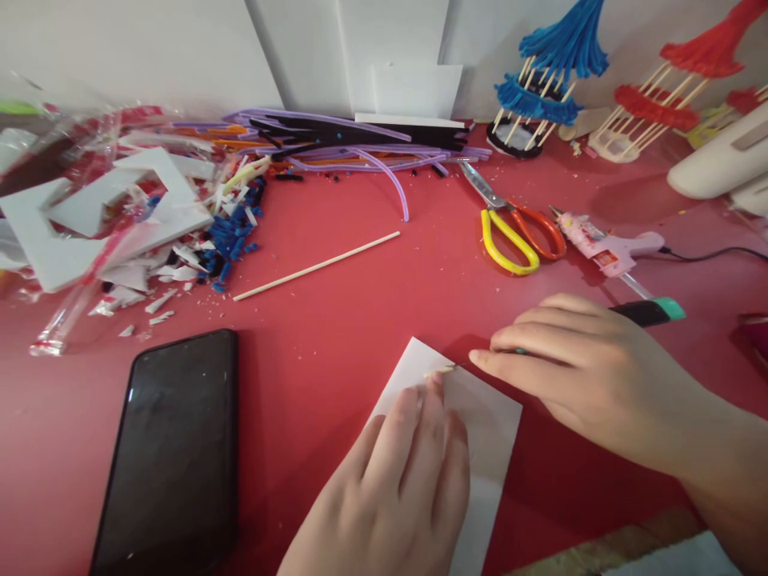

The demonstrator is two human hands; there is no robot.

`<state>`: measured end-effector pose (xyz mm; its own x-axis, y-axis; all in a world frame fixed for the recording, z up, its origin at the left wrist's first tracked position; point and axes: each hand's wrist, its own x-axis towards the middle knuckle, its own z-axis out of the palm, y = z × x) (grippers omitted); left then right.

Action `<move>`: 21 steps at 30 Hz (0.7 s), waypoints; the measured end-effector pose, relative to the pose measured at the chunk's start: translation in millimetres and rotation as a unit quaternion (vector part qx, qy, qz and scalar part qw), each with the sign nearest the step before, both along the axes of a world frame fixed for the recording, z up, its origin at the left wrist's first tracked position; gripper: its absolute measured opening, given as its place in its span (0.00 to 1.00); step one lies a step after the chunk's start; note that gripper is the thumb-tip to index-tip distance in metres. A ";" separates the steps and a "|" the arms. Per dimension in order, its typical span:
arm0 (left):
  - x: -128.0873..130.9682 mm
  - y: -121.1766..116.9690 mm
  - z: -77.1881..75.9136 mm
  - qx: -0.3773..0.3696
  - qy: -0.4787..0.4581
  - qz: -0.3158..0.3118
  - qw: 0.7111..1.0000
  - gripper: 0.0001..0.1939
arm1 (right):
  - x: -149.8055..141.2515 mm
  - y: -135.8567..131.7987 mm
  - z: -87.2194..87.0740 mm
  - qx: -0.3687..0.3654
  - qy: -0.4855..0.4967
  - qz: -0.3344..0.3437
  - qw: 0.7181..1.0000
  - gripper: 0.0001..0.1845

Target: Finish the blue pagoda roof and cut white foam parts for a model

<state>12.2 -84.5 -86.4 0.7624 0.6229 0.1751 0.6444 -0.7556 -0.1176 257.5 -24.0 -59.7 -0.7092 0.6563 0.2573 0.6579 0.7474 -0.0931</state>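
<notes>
My right hand (576,376) is closed around a craft knife (651,312) with a black and teal handle, its blade tip near a short bit of wooden stick (440,370). My left hand (402,480) pinches that stick against a white foam sheet (492,424) lying on the red table (336,320). The knife's blade is mostly hidden under my right fingers.
A black phone (171,456) lies at the lower left. A long wooden skewer (316,266), scissors (516,228) and a pink glue gun (606,248) lie further back. Foam scraps and blue bits (144,232) pile up on the left; straws (354,148) and two stick towers (540,88) stand at the back.
</notes>
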 end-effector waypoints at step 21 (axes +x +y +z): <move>-7.6 100.8 34.5 -0.194 0.029 0.062 0.979 0.08 | 12.9 22.7 -21.8 0.051 0.092 -0.163 0.981 0.14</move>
<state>4.7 16.4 -52.0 0.6778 0.7229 -0.1339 0.7352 -0.6665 0.1235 270.4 -1.3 -81.5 -0.4015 0.8049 0.4369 0.8425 0.5117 -0.1684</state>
